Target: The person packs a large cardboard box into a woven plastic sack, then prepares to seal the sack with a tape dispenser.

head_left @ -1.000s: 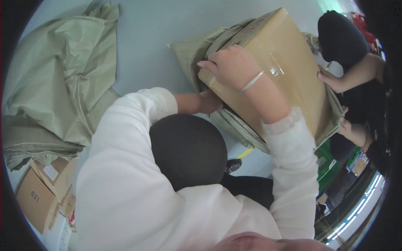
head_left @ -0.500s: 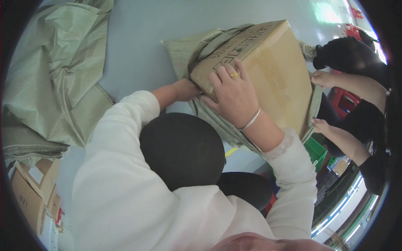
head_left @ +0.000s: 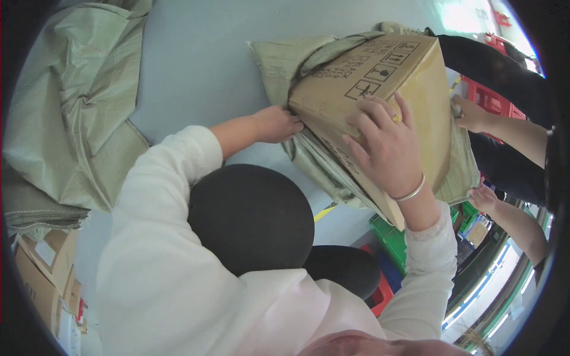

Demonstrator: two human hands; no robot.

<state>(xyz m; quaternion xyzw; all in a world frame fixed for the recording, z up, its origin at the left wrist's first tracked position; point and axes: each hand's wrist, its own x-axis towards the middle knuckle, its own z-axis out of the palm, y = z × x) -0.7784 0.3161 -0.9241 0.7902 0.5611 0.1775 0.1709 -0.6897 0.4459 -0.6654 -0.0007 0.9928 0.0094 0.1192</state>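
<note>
A large cardboard box with printed handling symbols is tilted, partly inside a green-grey woven sack. My left hand is closed on the sack's edge beside the box's left corner. Over the box's near upper edge lies my right hand, its fingers apart and bent, with a ring and a bracelet; it grips nothing that I can see. Opposite me, a co-worker's upper hand and lower hand hold the sack's far side.
More woven sacks lie in a heap on the grey floor at left. Below them stand opened cardboard cartons. Green crates and a red stool are on the right. My dark-clothed knee is close under the box.
The box has shifted right and turned, so more of its printed side shows. My right hand has moved right and down with it. The co-worker's hands have moved right, and the sack side hangs looser.
</note>
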